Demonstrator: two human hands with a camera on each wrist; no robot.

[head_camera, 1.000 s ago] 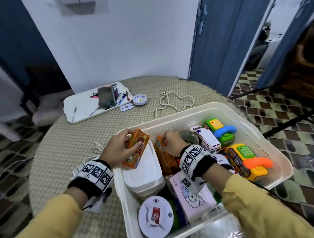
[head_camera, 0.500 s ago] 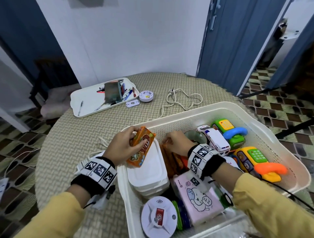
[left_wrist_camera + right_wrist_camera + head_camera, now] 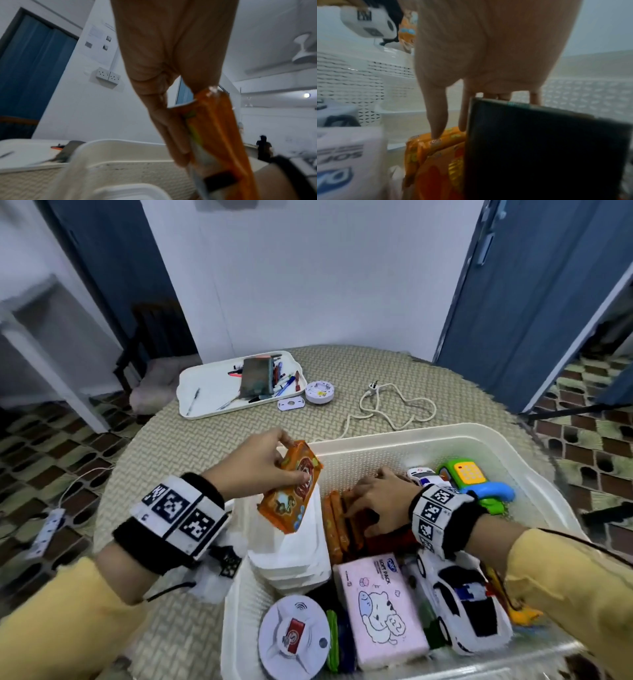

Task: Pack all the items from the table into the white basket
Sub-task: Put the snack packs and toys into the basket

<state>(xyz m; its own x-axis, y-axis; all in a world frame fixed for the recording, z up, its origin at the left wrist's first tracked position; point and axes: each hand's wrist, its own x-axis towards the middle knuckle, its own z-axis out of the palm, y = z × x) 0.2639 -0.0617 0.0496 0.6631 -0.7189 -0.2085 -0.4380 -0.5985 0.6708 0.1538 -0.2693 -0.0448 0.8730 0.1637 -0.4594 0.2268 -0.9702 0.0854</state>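
The left hand (image 3: 255, 470) grips one orange snack packet (image 3: 291, 486) above the white plastic basket (image 3: 445, 436); the right hand (image 3: 380, 501), fingers extended, presses several orange packets (image 3: 337, 522) standing beneath it.

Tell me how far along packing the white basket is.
Mostly done: the white basket already holds toy cars, toy phones, a tissue pack and stacked white containers. In hand: the left hand holds an orange snack packet over it; the right hand arranges packets inside. Left: pen tray, round white device, cable.
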